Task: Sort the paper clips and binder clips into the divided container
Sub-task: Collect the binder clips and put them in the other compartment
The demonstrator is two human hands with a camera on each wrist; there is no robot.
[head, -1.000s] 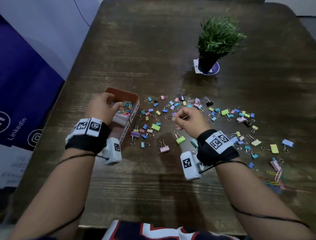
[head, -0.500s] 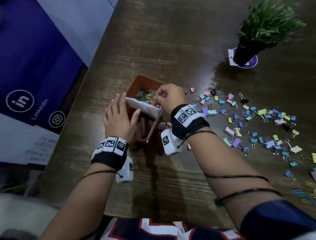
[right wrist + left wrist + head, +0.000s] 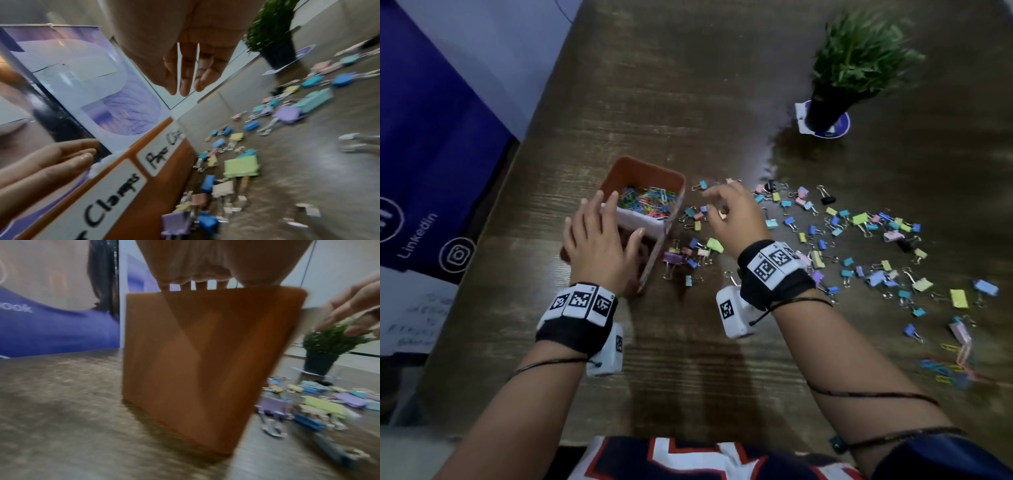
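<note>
Both hands open, empty, over dark wooden table beside banner.

The desk is dark wood with a coarse, streaked grain and a dull sheen. The divided container looks like smooth, matt orange-brown plastic with white paper labels. Beside the container, binder clips have matt pastel painted bodies and shiny metal wire handles.
</note>
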